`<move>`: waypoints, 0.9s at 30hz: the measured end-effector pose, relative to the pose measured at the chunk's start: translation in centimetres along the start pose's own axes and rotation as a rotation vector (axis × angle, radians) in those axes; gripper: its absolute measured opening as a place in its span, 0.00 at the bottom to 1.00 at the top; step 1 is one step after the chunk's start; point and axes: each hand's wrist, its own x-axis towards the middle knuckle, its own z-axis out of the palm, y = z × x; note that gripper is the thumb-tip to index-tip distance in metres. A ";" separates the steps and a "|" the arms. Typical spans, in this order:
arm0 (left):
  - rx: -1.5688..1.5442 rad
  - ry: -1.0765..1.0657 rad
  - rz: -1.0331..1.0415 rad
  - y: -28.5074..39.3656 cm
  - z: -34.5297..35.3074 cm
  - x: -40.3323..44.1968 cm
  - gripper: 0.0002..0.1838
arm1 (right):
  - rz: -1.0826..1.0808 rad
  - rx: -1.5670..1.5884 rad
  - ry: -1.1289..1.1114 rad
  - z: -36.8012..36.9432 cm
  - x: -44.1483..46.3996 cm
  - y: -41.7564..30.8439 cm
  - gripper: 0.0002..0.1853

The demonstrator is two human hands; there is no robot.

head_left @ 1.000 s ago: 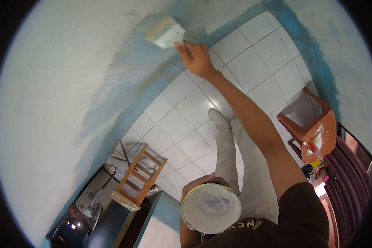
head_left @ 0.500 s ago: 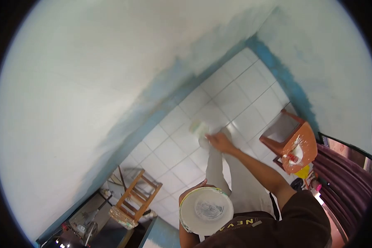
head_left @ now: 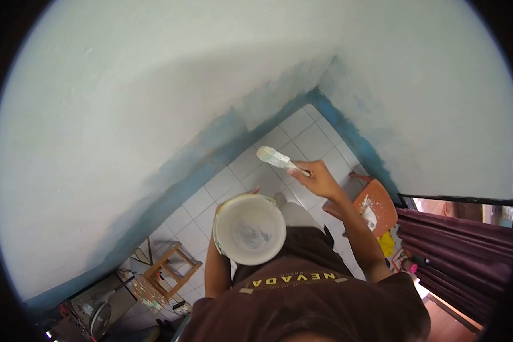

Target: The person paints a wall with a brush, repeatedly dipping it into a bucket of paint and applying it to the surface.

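My right hand [head_left: 319, 180] is closed round the handle of a paintbrush [head_left: 276, 157]. The brush's bristles are thickly coated with whitish paint and point up and left, apart from the wall. A white paint bucket [head_left: 228, 228] is held against the front of my body by my left hand [head_left: 255, 190]. Only some fingers of that hand show past the far rim; the rest is hidden behind the bucket. Whitish paint smears the bucket's bottom, and its rim is stained. Ahead, the wall [head_left: 154, 102] is pale, with a blue, patchily covered band [head_left: 211, 137] along its foot.
An orange-brown plastic chair [head_left: 382, 208] with white splashes stands at the right, near a dark purple curtain [head_left: 439, 245]. At the lower left are a wooden stool or ladder [head_left: 168, 273] and a fan [head_left: 100, 319]. White tiles [head_left: 222, 185] cover the floor.
My right hand has raised the brush from low near my legs to chest height. The bucket has moved up and left in view, and the camera has shifted.
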 end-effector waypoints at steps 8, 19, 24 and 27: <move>0.210 -0.212 -0.058 8.3 2.1 -1.1 0.17 | -0.166 -0.206 -0.177 -3.0 -4.7 -8.8 0.16; 0.364 -0.551 -0.897 6.0 -1.6 6.2 0.31 | -0.239 -0.751 -0.461 7.1 -7.2 -13.3 0.15; 0.353 -0.595 -0.873 5.3 -1.3 7.2 0.32 | -0.237 -0.889 -0.474 10.6 -7.3 -13.8 0.15; 0.339 -0.598 -0.836 4.9 -1.8 5.8 0.32 | -0.276 -0.881 -0.447 11.9 -6.9 -14.1 0.13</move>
